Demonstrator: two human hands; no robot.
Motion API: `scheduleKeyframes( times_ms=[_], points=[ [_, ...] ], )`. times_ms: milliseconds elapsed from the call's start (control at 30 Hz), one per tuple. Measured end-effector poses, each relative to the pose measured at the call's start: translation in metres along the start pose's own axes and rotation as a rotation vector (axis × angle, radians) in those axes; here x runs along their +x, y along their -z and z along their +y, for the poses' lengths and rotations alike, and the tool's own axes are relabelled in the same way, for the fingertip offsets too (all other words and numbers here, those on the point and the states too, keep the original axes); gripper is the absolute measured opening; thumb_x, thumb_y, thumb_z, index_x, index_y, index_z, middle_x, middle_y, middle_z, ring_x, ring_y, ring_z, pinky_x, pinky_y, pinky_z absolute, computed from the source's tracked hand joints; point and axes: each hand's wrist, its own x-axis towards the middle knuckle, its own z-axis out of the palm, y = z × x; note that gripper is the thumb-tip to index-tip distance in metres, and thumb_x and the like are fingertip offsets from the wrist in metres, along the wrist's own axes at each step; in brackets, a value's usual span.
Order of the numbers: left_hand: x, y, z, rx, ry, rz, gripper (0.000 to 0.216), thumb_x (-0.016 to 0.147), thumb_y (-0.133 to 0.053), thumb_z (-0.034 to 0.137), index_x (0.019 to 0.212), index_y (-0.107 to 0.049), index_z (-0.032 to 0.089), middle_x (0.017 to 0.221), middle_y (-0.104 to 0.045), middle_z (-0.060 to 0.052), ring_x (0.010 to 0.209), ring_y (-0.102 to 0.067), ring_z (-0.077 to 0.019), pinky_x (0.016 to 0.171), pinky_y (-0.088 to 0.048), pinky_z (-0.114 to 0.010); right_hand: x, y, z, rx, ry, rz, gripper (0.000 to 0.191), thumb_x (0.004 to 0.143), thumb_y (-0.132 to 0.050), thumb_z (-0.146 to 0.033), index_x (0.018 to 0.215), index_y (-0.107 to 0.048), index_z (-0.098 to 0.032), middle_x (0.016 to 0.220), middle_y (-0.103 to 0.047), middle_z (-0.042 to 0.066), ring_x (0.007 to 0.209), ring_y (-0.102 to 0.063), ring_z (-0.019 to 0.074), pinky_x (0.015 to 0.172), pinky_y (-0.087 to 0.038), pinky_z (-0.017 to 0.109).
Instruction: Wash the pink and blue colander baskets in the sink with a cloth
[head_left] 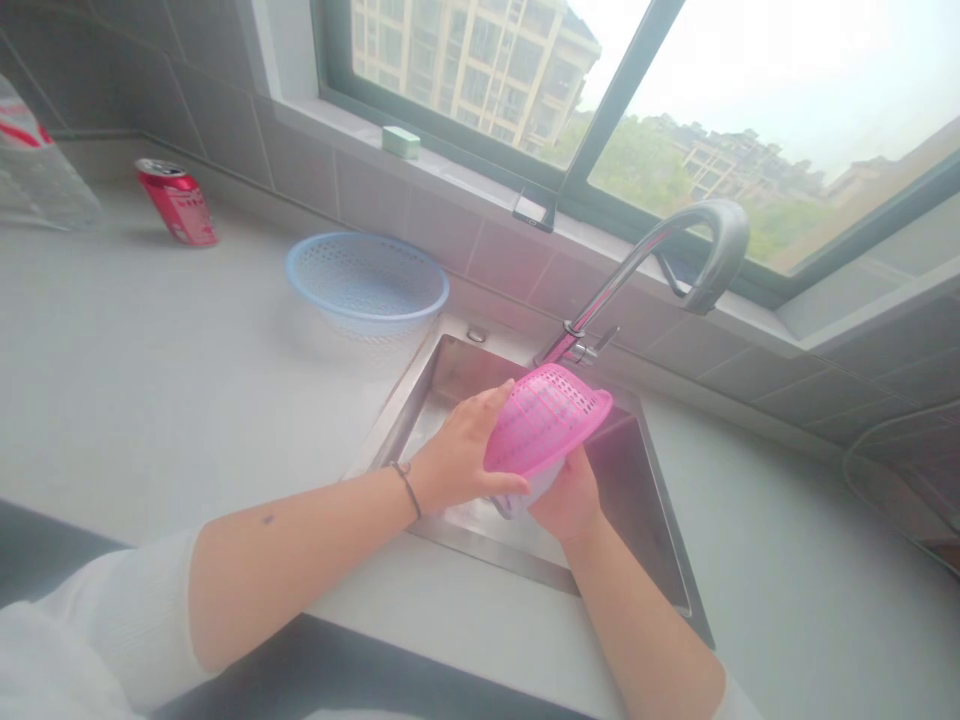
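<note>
A pink plastic strainer basket [551, 415] with a perforated wall is held tilted over the steel sink [652, 500]. My left hand [465, 450] grips its left side, with the thumb along the lower rim and the fingers behind. From below, my right hand [571, 500] supports the basket; most of its fingers are hidden behind it. A pale, whitish part [541, 482] shows under the pink rim between my hands, and I cannot tell whether it is a separate bowl. Behind the basket rises the chrome faucet [645, 250], with no water seen running.
A light-blue colander [367, 285] stands on the counter left of the sink. Farther left are a red drink can [178, 203] and a clear plastic bag [37, 170]. A green-white block [400, 142] sits on the windowsill. A wire rack [911, 480] is at the right edge.
</note>
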Motion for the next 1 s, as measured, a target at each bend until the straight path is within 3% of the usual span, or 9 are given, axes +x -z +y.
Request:
scheduleKeyframes(
  times_ms=[133, 267, 567, 700, 833, 1000],
  points=[
    [-0.001, -0.003, -0.006, 0.011, -0.052, -0.091, 0.126, 0.069, -0.089, 0.053, 0.163, -0.009, 0.029, 0.165, -0.029, -0.021, 0.154, -0.028, -0.0412, 0.123, -0.026, -0.065, -0.001, 0.014, -0.016, 0.090, 0.098, 0.109, 0.065, 0.093, -0.044, -0.076, 0.132, -0.066, -0.029, 0.139, -0.068, 0.005, 0.134, -0.059, 0.0298, 0.117, -0.042, 0.058],
    [-0.002, -0.005, -0.007, 0.003, -0.039, -0.128, 0.112, 0.072, -0.088, 0.039, 0.161, -0.021, 0.028, 0.161, -0.033, -0.020, 0.151, -0.032, -0.0404, 0.122, -0.030, -0.063, -0.003, 0.021, -0.019, 0.056, 0.141, 0.170, 0.062, 0.093, -0.045, -0.074, 0.130, -0.067, -0.029, 0.133, -0.071, 0.005, 0.129, -0.062, 0.0278, 0.114, -0.045, 0.055],
    [0.001, 0.002, 0.004, -0.136, 0.089, -0.027, 0.104, 0.066, -0.090, 0.041, 0.155, -0.036, 0.034, 0.144, -0.039, -0.012, 0.135, -0.048, -0.0347, 0.118, -0.039, -0.060, 0.001, -0.001, 0.003, -0.143, 0.076, 0.100, 0.056, 0.084, -0.071, -0.063, 0.128, -0.068, -0.029, 0.133, -0.070, 0.005, 0.122, -0.065, 0.0272, 0.108, -0.052, 0.045],
    [0.001, -0.001, 0.007, -0.073, 0.074, -0.062, 0.097, 0.065, -0.092, 0.037, 0.150, -0.047, 0.034, 0.145, -0.035, -0.011, 0.137, -0.045, -0.0351, 0.120, -0.038, -0.057, 0.000, -0.009, 0.004, -0.034, 0.064, 0.065, 0.045, 0.088, -0.068, -0.058, 0.125, -0.069, -0.031, 0.132, -0.071, 0.002, 0.123, -0.065, 0.0255, 0.106, -0.054, 0.045],
    [0.002, -0.002, 0.008, -0.034, 0.039, -0.083, 0.094, 0.066, -0.091, 0.035, 0.150, -0.049, 0.034, 0.147, -0.033, -0.011, 0.139, -0.042, -0.0361, 0.121, -0.037, -0.056, -0.003, -0.007, -0.002, 0.070, 0.065, 0.014, 0.048, 0.090, -0.063, -0.058, 0.129, -0.067, -0.029, 0.135, -0.069, 0.004, 0.128, -0.063, 0.0272, 0.112, -0.049, 0.051],
    [0.002, 0.000, 0.008, -0.041, 0.019, -0.134, 0.095, 0.066, -0.091, 0.038, 0.151, -0.049, 0.031, 0.148, -0.031, -0.013, 0.141, -0.040, -0.0379, 0.120, -0.039, -0.057, -0.004, -0.003, -0.012, 0.114, 0.095, 0.100, 0.055, 0.093, -0.051, -0.069, 0.129, -0.066, -0.030, 0.133, -0.070, 0.004, 0.129, -0.061, 0.0291, 0.117, -0.042, 0.058]
  ],
)
